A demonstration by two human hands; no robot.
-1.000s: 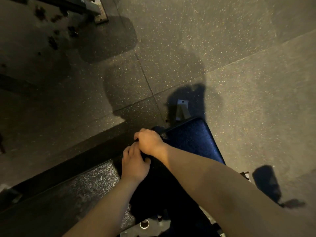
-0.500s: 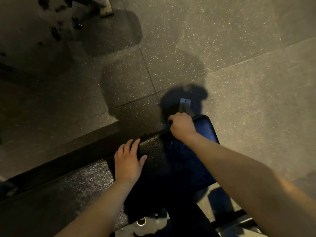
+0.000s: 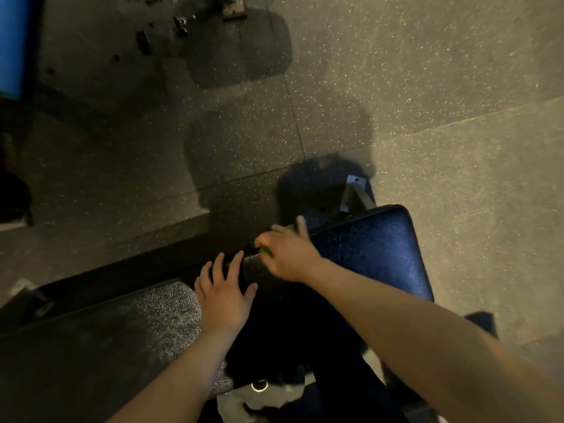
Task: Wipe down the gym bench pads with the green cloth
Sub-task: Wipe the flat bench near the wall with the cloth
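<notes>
The bench has a long black back pad [image 3: 122, 325] on the left and a dark blue seat pad [image 3: 381, 254] on the right. My left hand [image 3: 224, 296] lies flat with spread fingers at the end of the back pad, near the gap between the pads. My right hand [image 3: 287, 251] presses down on the far left corner of the seat pad, its fingers spread and blurred by motion. Only small bits of the green cloth [image 3: 264, 250] show from under that hand; the rest is hidden.
Speckled rubber floor tiles [image 3: 427, 87] surround the bench. A metal bench foot [image 3: 354, 193] sticks out beyond the seat pad. Dark debris [image 3: 180, 24] and another frame foot [image 3: 233, 9] lie at the top left, with a blue panel [image 3: 12, 44] at the left edge.
My right hand went from beside my left hand to the seat pad's far edge, then back left toward the gap. My left hand flattened on the back pad and stayed there.
</notes>
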